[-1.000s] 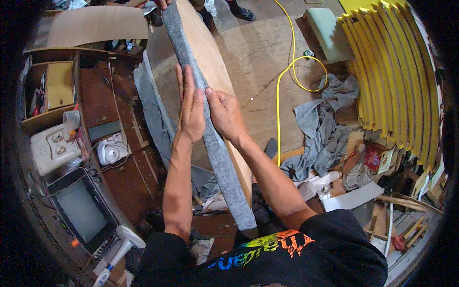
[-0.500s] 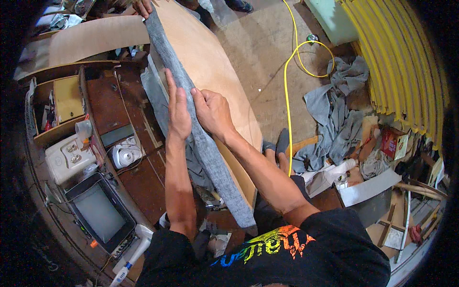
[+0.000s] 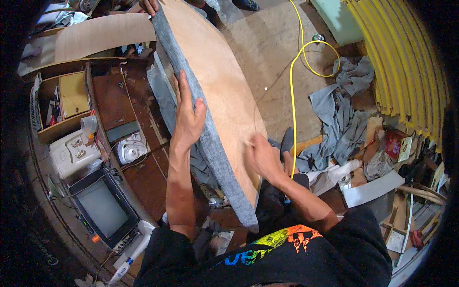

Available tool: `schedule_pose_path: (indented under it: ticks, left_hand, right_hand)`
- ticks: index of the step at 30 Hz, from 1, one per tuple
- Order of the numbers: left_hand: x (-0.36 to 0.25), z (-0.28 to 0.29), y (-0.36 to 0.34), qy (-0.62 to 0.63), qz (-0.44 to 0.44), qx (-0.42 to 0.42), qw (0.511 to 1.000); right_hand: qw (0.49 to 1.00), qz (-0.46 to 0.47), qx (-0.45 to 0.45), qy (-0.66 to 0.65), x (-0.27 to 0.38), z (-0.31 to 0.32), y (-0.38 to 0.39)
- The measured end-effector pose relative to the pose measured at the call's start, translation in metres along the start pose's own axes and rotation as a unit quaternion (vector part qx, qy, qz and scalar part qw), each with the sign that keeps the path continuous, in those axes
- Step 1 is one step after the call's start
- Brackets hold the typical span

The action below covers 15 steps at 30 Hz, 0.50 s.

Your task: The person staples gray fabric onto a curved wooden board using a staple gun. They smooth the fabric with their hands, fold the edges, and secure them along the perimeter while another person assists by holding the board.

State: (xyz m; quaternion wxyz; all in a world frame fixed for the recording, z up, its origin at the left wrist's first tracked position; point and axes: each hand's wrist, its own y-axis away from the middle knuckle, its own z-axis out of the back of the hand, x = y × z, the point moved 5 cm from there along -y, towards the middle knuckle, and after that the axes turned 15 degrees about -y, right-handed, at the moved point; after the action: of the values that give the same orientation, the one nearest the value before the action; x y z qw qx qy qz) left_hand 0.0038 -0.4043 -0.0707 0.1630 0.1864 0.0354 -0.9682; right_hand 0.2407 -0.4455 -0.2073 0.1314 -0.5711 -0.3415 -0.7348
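Both hands (image 3: 189, 122) (image 3: 263, 159) are at the grey-edged panel (image 3: 220, 86)

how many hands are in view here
3: the left hand on the grey fabric, the right hand at the wooden panel, another person's hand at the far end. Others may be hidden.

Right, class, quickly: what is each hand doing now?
Left hand: open, against the grey strip.
Right hand: curled over the board; grip can't be told.
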Motion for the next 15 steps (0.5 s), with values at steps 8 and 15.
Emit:
schedule_pose_path:
  ticks: [8, 15]
  left_hand:
    - [-0.005, 0.002, 0.001, -0.053, 0.014, -0.010, 0.998]
    - [0.000, 0.005, 0.005, -0.049, 0.006, -0.010, 0.999]
  right_hand:
    - [0.651, -0.003, 0.562, 0.511, -0.179, -0.003, 0.213]
    - [0.582, 0.070, 0.627, 0.514, -0.258, -0.019, 0.235]
